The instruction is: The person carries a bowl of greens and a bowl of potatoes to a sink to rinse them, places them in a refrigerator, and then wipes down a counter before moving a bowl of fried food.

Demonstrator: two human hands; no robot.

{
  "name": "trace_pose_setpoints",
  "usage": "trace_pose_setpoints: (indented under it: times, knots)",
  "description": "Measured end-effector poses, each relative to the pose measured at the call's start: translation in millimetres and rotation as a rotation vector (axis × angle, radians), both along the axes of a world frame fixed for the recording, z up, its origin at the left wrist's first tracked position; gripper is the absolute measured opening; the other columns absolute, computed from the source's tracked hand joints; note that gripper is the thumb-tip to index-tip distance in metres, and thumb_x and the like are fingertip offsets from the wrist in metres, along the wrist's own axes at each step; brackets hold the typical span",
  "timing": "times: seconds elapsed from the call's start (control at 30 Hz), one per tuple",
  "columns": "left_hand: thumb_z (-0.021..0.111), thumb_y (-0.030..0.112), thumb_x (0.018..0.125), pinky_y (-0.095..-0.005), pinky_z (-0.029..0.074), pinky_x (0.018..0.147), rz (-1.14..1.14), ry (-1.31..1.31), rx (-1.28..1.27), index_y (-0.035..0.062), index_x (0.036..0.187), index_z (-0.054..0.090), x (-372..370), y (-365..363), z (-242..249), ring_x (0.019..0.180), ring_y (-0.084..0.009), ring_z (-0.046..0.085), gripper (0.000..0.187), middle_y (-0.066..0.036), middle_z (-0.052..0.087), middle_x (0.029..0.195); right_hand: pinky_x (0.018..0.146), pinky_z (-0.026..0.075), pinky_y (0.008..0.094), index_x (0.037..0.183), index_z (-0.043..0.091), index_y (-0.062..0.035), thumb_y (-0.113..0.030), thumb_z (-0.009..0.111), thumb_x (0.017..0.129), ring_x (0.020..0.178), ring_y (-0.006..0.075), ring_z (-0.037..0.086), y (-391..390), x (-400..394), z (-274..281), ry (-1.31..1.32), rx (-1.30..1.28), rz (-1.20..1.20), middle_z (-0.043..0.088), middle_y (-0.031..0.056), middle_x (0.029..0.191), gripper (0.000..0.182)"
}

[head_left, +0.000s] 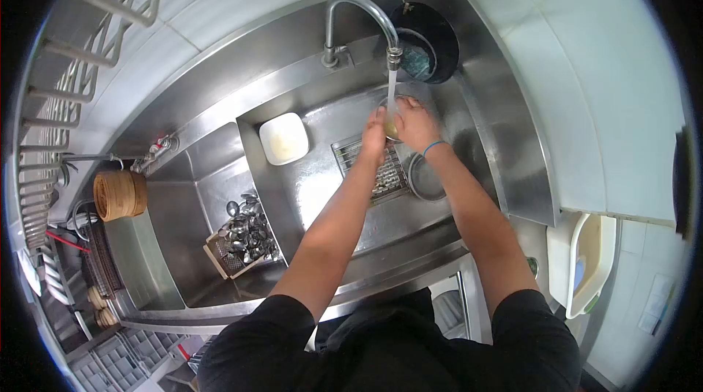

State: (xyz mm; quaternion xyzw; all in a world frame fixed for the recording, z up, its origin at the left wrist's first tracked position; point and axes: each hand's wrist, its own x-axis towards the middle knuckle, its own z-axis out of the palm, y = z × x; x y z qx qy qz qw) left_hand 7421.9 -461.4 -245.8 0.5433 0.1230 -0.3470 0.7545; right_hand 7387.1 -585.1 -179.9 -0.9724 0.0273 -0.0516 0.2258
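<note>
Water runs from the tap [394, 59] down between my two hands in the sink. My left hand [374, 134] is closed on the left side of a small round dish [392, 127], which looks yellowish where it shows. On the right side of the same dish, my right hand [416, 125] has its fingers curled over it; a blue band circles that wrist. Most of the dish is hidden by my fingers and the water. Just below my hands lie a metal wire rack [387, 181] and a round metal pan [427, 177].
A white square bowl [285, 139] sits left in this basin. Spoons [250, 231] fill a basket [220, 254] in the neighbouring basin. A black bucket [444, 48] stands behind the tap, a bamboo steamer [119, 195] at left, a cream bin [594, 260] at right.
</note>
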Motion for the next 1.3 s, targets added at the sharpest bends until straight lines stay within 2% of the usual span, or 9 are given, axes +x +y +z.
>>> trace_pose_setpoints:
  times: [0.17,0.27,0.37,0.57,0.6,0.7,0.8,0.93,1.3]
  knots:
    - [0.052,0.054,0.101,-0.0429,0.045,0.09,0.063,0.009,0.062,0.0183,0.13,0.056,-2.9,-8.9,17.8,0.112,-0.0217,0.055,0.046,-0.004,0.06,0.118,0.104,0.046,0.0478,0.124,0.056,0.0038,-0.018,0.061,0.089,0.122,0.0425,0.053,8.7,-3.4,-13.2,-0.071,-0.067,-0.095,0.056,0.0238,0.131,0.042]
    - [0.058,0.046,0.1,-0.0301,0.043,0.065,0.014,-0.067,-0.05,0.0095,0.118,0.062,11.9,-19.8,-10.3,0.081,-0.0144,0.055,0.041,-0.001,0.062,0.093,0.103,0.045,0.0479,0.123,0.057,0.0027,-0.023,0.061,0.089,0.121,0.042,0.054,6.8,-0.8,-20.0,-0.1,-0.082,-0.195,0.056,0.0239,0.129,0.043]
    - [0.062,0.04,0.099,-0.0288,0.041,0.061,0.006,-0.166,0.051,0.0074,0.107,0.063,19.1,-36.9,3.5,0.072,-0.0127,0.053,0.034,0.002,0.059,0.082,0.104,0.044,0.0487,0.123,0.058,0.0014,-0.027,0.059,0.09,0.121,0.0417,0.054,-1.2,2.1,-20.4,-0.079,-0.037,-0.241,0.057,0.0234,0.129,0.043]
    - [0.061,0.034,0.099,-0.0331,0.049,0.085,0.13,-0.14,-0.008,0.0045,0.128,0.062,36.5,-41.6,-1.8,0.098,-0.0191,0.061,0.041,-0.009,0.066,0.11,0.109,0.043,0.0468,0.131,0.056,-0.0023,-0.03,0.054,0.094,0.127,0.0405,0.052,-1.3,30.6,-27.1,0.119,-0.026,-0.266,0.055,0.0213,0.135,0.047]
    - [0.06,0.03,0.099,-0.0349,0.046,0.101,0.168,-0.11,-0.125,0.0044,0.139,0.056,52.2,-46.1,-54.9,0.118,-0.0234,0.059,0.047,-0.013,0.063,0.128,0.108,0.043,0.047,0.13,0.058,-0.0035,-0.03,0.054,0.093,0.127,0.04,0.052,3.0,32.9,-33.2,0.07,-0.013,-0.267,0.055,0.0209,0.135,0.045]
    - [0.06,0.027,0.098,-0.0352,0.045,0.105,0.208,0.017,-0.294,0.0052,0.141,0.056,55.2,-25.3,-65.3,0.125,-0.0242,0.057,0.048,-0.012,0.062,0.134,0.11,0.042,0.0453,0.125,0.062,-0.0047,-0.031,0.054,0.093,0.13,0.0386,0.051,20.4,36.2,-32.3,0.125,0.035,-0.244,0.053,0.019,0.139,0.043]
    - [0.062,0.026,0.096,-0.0354,0.049,0.096,0.252,-0.017,-0.236,0.0051,0.141,0.053,50.2,-19.3,-70.9,0.112,-0.0229,0.061,0.05,-0.011,0.064,0.124,0.11,0.042,0.0458,0.124,0.062,-0.0053,-0.03,0.055,0.093,0.13,0.0385,0.05,28.0,27.6,-28.3,0.158,0.067,-0.282,0.054,0.0191,0.137,0.041]
    - [0.068,0.03,0.092,-0.0327,0.046,0.068,-0.043,-0.014,-0.118,0.0059,0.12,0.063,45.0,-33.0,-47.7,0.077,-0.0154,0.054,0.038,-0.003,0.062,0.089,0.107,0.043,0.0475,0.129,0.06,-0.0082,-0.032,0.056,0.093,0.126,0.0389,0.053,13.7,18.8,-39.2,0.136,0.038,-0.37,0.056,0.0202,0.134,0.043]
    - [0.071,0.028,0.091,-0.0329,0.049,0.074,0.1,0.037,-0.163,0.0044,0.12,0.064,30.3,-36.6,-32.9,0.083,-0.0156,0.059,0.038,-0.002,0.064,0.089,0.103,0.045,0.0501,0.125,0.064,-0.0097,-0.037,0.051,0.095,0.121,0.0419,0.056,13.7,9.7,-34.7,0.127,0.058,-0.363,0.058,0.0206,0.13,0.042]
